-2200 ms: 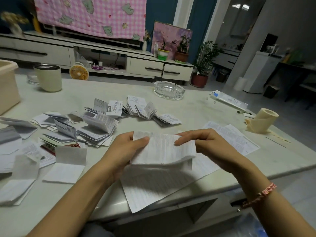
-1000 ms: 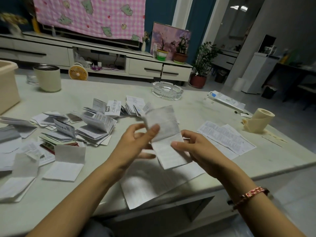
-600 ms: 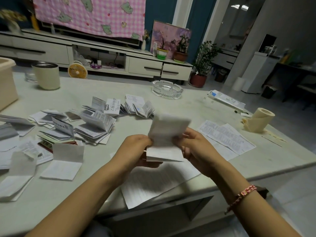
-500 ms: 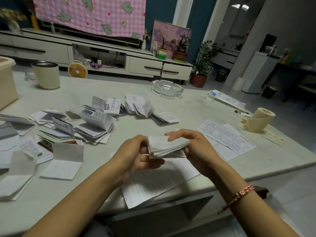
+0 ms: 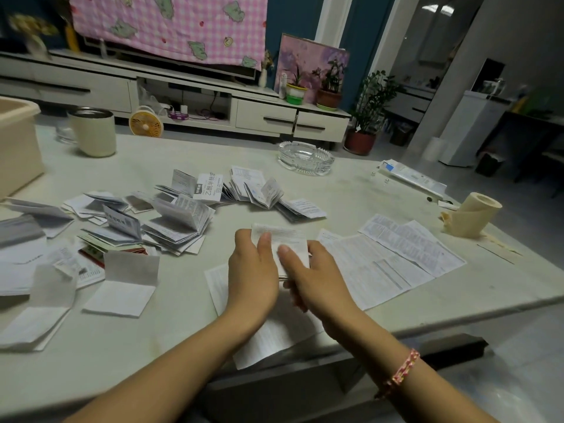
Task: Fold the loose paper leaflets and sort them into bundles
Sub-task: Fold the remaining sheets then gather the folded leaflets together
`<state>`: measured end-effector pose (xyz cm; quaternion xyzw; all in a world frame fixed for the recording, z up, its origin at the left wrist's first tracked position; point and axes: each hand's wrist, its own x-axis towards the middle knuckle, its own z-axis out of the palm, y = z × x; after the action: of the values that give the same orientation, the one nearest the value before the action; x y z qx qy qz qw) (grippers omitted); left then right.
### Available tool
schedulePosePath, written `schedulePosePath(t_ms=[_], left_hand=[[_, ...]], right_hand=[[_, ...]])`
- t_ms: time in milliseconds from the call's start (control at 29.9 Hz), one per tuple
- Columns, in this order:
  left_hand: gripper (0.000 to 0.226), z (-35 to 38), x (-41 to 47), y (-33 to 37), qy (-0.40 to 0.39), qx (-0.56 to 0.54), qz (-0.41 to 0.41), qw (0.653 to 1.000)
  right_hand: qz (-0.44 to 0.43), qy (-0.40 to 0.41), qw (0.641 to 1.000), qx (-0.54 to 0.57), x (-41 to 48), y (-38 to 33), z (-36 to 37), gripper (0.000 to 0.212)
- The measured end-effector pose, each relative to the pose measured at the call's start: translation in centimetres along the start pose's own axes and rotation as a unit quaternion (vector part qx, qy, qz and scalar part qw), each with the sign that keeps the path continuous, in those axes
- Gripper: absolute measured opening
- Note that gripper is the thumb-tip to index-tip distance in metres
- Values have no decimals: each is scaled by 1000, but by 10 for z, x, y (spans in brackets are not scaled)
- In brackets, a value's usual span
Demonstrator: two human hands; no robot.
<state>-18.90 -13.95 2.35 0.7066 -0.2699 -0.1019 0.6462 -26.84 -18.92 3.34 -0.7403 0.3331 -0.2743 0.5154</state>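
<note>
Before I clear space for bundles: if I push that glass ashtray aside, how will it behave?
The ashtray looks like thick glass, so probably heavy for its size. Low and wide, it should slide on the smooth table rather than tip. Dropped, it might chip.

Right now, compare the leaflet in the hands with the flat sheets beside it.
The folded leaflet is a small wad; the flat sheets are large and unfolded. The left hand and right hand pinch the folded leaflet; the flat sheets lie untouched. Both are printed white paper.
</note>
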Motion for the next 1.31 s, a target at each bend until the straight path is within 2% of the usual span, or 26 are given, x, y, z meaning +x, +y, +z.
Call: schedulePosePath(t_ms=[100,201,268,368,536,603,703,770,870,971,1038,1138,1172,1238,1305], left_hand=[[26,-2,10,-5,12,-56,-62,996],[45,-9,18,-14,12,-54,-37,998],[37,-10,21,-16,24,-46,-9,999],[23,-10,25,-17,43,-45,37,997],[24,-4,36,-16,37,-93,47,994],[27,-4,41,-18,34,-95,53,993],[25,-9,42,-26,-2,-82,88,993],[27,-9,42,-29,-31,-66,104,992],[32,-5,42,-32,-21,-69,85,994],[34,1,45,-37,-6,-60,46,997],[32,2,49,-41,5,-34,37,999],[33,1,61,-50,65,-7,39,997],[35,2,61,-51,71,-7,29,997],[34,8,62,-55,43,-20,6,999],[27,12,55,-55,-19,-45,-26,998]], right_hand=[[-41,6,999,13,5,2,1,19],[-41,-44,997,50,5,-2,5,12],[-11,-59,996,68,4,-2,7,18],[-14,-11,998,66,11,4,9,34],[-98,90,987,85,25,11,17,38],[-97,90,987,91,29,16,20,35],[-46,61,996,52,38,21,20,38],[-55,84,995,27,46,24,17,38],[-103,137,984,42,51,25,18,28],[-112,165,979,50,55,26,21,30],[-69,112,990,54,59,24,14,30],[45,-76,994,68,62,19,3,32],[59,-106,992,46,62,18,-2,32],[53,-91,994,-4,74,18,-12,33],[40,-15,999,6,89,20,-24,27]])
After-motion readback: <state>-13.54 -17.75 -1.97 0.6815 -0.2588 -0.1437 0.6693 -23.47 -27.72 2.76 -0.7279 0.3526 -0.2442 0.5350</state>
